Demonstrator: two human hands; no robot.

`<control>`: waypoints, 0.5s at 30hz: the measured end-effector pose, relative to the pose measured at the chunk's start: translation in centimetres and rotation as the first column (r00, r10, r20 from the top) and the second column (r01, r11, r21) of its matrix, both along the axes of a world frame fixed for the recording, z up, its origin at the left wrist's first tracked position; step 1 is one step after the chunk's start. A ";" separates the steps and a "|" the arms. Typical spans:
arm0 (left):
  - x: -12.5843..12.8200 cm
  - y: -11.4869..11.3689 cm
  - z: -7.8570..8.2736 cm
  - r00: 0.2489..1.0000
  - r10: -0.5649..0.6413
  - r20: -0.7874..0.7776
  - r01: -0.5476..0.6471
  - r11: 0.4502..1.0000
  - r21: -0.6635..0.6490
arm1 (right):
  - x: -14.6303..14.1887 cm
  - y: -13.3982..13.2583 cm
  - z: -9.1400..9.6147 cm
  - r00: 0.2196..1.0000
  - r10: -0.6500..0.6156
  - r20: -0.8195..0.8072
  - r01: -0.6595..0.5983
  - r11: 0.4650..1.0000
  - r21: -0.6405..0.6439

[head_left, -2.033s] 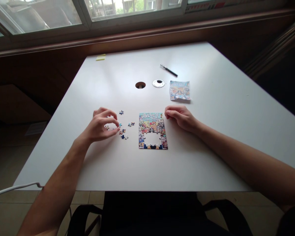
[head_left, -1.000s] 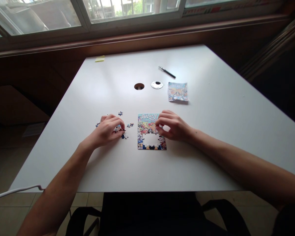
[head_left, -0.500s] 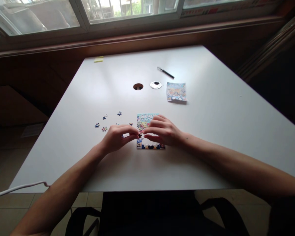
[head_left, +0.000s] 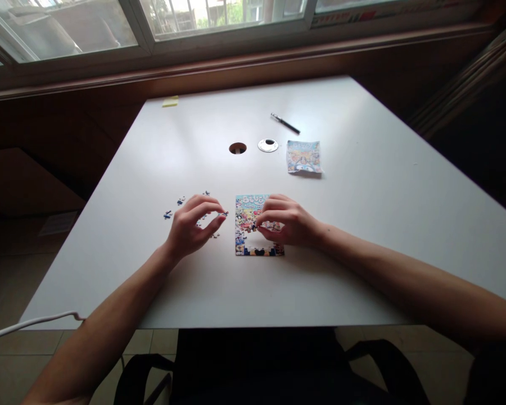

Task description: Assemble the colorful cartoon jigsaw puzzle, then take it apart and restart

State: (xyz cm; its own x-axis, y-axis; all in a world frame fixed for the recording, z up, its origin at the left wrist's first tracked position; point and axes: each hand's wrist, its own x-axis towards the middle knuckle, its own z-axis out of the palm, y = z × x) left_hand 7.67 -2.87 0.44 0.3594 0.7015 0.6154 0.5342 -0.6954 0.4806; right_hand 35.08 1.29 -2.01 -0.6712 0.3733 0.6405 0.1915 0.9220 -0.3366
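Observation:
A colourful jigsaw puzzle [head_left: 259,252] lies flat on the white table, with a pale unfilled patch in its lower middle. Over its right side is my right hand [head_left: 284,219], thumb and forefinger closed on a small dark puzzle piece [head_left: 252,227] above the patch. Just left of the puzzle, my left hand [head_left: 194,222] pinches another puzzle piece [head_left: 225,213] at its fingertips, low over the table. Loose pieces [head_left: 167,215] lie scattered around and partly beneath my left hand, which hides some of them.
Farther back on the table [head_left: 346,270] are a printed packet [head_left: 304,156], a black pen [head_left: 285,123], a round cable hole [head_left: 238,148] and its metal cover [head_left: 268,145]. Yellow tape [head_left: 170,102] marks the far left corner. A white cable [head_left: 46,318] crosses the near left edge.
My left hand has moved left, off the puzzle's edge, to a loose piece beside it. My right hand has shifted slightly and now has a dark piece at its fingertips.

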 end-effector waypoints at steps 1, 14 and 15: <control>-0.3 0.1 0.0 0.999 0.043 0.001 -0.043 0.999 0.010 | 0.2 0.1 0.1 1.000 0.002 0.006 -0.002 0.999 -0.035; 0.1 0.2 0.2 1.000 0.019 0.011 -0.020 0.997 0.081 | 0.0 0.4 -0.4 0.995 0.033 0.090 -0.032 0.999 -0.020; 0.1 0.2 0.2 1.000 0.019 0.012 -0.020 0.996 0.084 | 0.1 0.4 -0.5 0.995 0.035 0.093 -0.033 0.999 -0.018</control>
State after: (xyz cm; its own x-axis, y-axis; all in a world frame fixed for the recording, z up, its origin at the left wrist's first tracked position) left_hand 7.77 -2.69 0.66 0.3393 0.6535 0.6766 0.5429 -0.7234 0.4265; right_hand 35.13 1.68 -2.53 -0.7399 0.3594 0.5686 0.1914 0.9229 -0.3342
